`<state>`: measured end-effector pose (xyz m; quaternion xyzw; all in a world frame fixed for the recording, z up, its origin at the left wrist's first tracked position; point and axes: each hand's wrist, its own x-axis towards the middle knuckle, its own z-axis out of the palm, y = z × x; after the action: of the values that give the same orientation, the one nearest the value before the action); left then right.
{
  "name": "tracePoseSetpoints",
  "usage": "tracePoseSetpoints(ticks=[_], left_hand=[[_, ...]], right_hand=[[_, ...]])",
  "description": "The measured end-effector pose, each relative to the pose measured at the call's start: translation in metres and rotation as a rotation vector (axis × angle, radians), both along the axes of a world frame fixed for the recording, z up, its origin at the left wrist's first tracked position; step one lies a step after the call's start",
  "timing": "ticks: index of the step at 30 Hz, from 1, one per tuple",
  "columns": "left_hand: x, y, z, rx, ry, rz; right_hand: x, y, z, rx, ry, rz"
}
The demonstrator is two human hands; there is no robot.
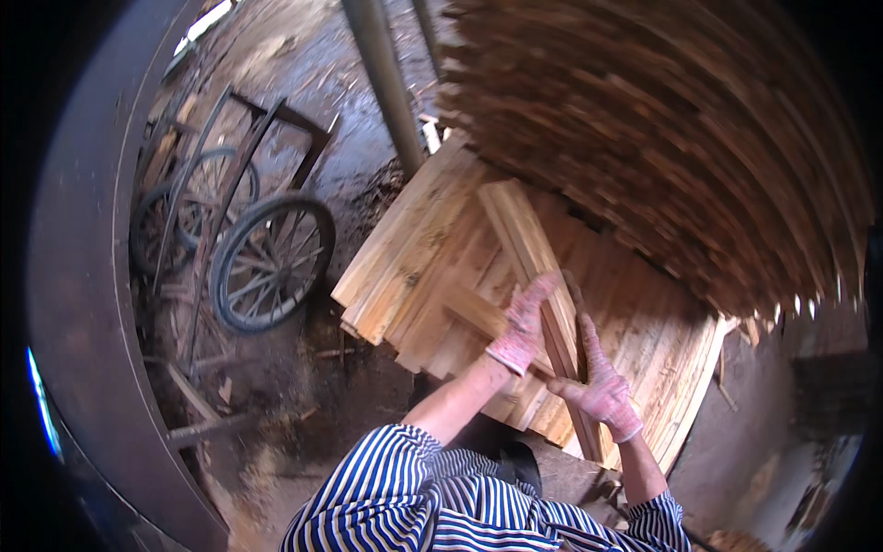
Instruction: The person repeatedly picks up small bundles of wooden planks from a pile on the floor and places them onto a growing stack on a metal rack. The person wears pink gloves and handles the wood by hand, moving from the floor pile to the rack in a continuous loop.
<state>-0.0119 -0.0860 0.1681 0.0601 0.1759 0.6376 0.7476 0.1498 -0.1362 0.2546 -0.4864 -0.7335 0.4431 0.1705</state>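
My left hand [524, 329], in a pink-and-white knit glove, grips the left side of a few narrow wooden boards [526, 230] held together at a slant. My right hand [602, 385], gloved the same way, clasps them from the right, its fingers along their edge and its thumb across the lower part. A shorter board [475, 311] crosses beneath my left hand, blurred by motion; whether that hand also holds it I cannot tell. Underneath lies a broad layer of light wooden boards [418, 253], side by side.
A tall stack of boards [644, 138] rises at the far right. To the left stands a metal cart frame with a spoked wheel [273, 262]. A metal post [382, 83] stands behind the boards. A dark panel [87, 276] fills the left edge. Wood scraps litter the wet ground.
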Motion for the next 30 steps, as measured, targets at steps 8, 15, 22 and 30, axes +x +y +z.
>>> tracePoseSetpoints(ticks=[8, 15, 22, 30], left_hand=[[-0.231, -0.015, -0.053, -0.163, 0.602, 0.672], [-0.338, -0.113, -0.14, -0.661, 1.333, 0.615], [-0.33, -0.118, -0.148, -0.675, 1.307, 0.645], [-0.33, -0.11, -0.134, -0.727, 1.528, 0.678]], right_hand=[[-0.23, 0.125, 0.018, 0.2, -0.37, 0.312], [-0.468, 0.226, 0.048, 1.222, -0.331, 0.685], [-0.565, 0.25, -0.002, 1.708, -0.639, 0.993], [-0.581, 0.259, -0.062, 0.7, -1.456, 1.209]])
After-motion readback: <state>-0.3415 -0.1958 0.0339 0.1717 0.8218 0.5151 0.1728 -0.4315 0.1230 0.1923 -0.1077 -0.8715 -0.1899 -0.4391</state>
